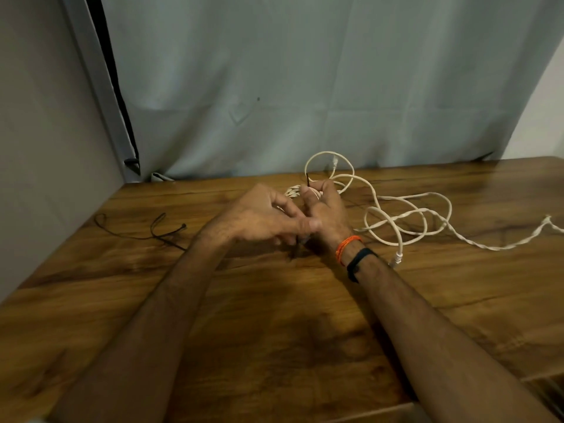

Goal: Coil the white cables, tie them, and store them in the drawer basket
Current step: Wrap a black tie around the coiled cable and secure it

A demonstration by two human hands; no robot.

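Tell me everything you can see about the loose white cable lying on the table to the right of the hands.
The loose white cable is thin, cream-white and looks braided. It sprawls in several uncoiled, overlapping loops on the wooden table, right of the right hand. One pale plug end lies beside the right wrist; a twisted stretch runs off toward the right edge. Another loop rises behind the hands, where the right hand's fingers appear to hold it.
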